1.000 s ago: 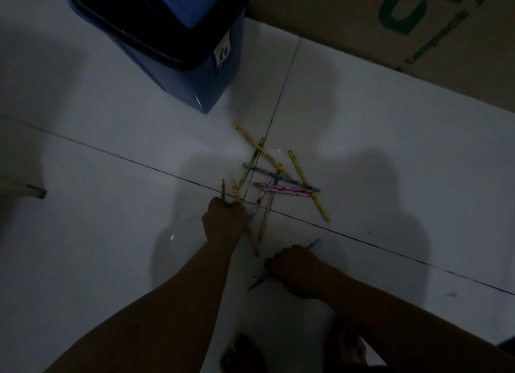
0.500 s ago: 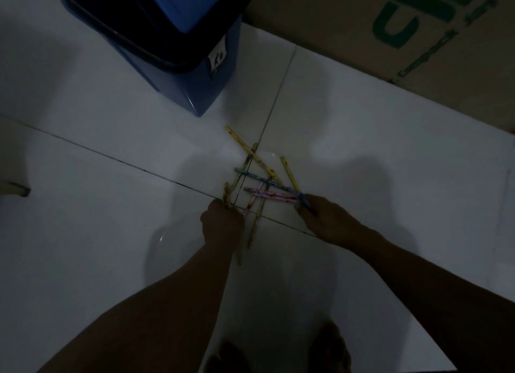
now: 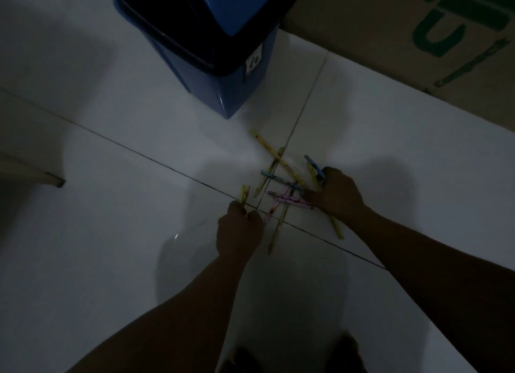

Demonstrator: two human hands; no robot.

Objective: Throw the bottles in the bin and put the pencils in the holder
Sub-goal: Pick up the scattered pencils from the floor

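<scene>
1. Left hand is clenched around two yellow pencils, apparently collecting a bundle.
2. Right hand grips a blue pencil while reaching into the pile.
3. The pile lies crossed on the floor, just before the bin; no holder shows.

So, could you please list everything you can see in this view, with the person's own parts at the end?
bin: one, blue with dark swing lid, upper centre on the floor.
cardboard box: one, brown with green print, upper right.
loose pencils: a crossed pile, yellow, blue and pink, count unclear, on the white tiles.
left hand: closed on yellow pencils.
right hand: closed on a blue pencil, fingers reaching into the pile.
feet: two, bottom edge.
</scene>
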